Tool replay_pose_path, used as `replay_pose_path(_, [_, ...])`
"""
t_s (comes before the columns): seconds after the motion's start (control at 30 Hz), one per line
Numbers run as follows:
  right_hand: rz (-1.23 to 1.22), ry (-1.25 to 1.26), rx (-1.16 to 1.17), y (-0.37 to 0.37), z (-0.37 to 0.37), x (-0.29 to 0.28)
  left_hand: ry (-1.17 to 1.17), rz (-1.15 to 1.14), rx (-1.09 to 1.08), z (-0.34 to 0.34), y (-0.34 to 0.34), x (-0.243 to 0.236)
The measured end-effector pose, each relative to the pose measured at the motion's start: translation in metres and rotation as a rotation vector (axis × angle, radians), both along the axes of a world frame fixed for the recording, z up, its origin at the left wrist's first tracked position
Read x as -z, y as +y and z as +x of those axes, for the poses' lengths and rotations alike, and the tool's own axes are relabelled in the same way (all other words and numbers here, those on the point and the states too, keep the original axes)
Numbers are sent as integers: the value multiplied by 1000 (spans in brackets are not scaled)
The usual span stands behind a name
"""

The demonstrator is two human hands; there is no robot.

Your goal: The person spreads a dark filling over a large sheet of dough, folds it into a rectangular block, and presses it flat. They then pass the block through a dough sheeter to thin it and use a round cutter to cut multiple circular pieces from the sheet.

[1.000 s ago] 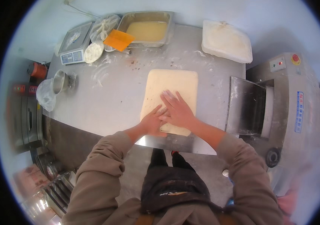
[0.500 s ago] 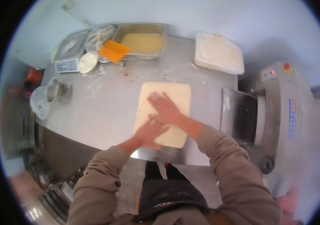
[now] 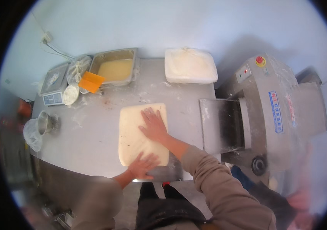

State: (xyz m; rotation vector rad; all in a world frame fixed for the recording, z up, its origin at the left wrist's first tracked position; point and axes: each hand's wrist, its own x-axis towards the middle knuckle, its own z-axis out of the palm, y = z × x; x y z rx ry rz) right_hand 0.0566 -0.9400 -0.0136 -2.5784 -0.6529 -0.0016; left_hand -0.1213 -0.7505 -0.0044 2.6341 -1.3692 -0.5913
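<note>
A flat, rounded rectangle of pale dough [image 3: 130, 130] lies on the steel table before me, with a few small dark specks on its surface. My right hand [image 3: 154, 124] rests palm down on its upper right part, fingers spread. Across the near edge of the sheet lies my left hand [image 3: 142, 166], its fingers also stretched out over the dough and its wrist just off the table's front edge. Neither hand grips anything.
A steel machine [image 3: 263, 111] with a red knob and a flat metal plate stands at the right. Along the back are a white covered tub [image 3: 190, 67], a pan of yellow liquid [image 3: 113, 71], an orange card [image 3: 91, 82] and a scale [image 3: 53, 90]. A metal cup [image 3: 44, 122] lies left.
My hands, which overlapped on the dough, are now apart: the right farther up, the left at the near edge. The view has swung right, showing more of the machine.
</note>
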Motion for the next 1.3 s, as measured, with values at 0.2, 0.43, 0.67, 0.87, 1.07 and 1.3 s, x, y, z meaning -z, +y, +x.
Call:
replay_pose_path(0.2, [-76, 71, -132, -95, 49, -44, -46, 24, -29, -12, -4, 4])
replay_pose_path(0.43, [-1023, -505, 304, -376, 141, -185, -91, 74, 4, -13, -3, 13])
replay_pose_path(0.67, [-1424, -382, 216, -426, 146, -187, -20, -71, -2, -6, 3, 10])
replay_pose_path(0.87, [-1484, -332, 199, -433, 166, -178, 174, -182, -34, 2, 6, -20])
replay_pose_path(1.07, [-1407, -201, 380, -379, 152, -189, 93, -315, -442, 47, 36, -33])
replay_pose_path(1.3, [-71, 552, 576, -166, 55, -36, 155, -555, -1494, 165, 43, 2])
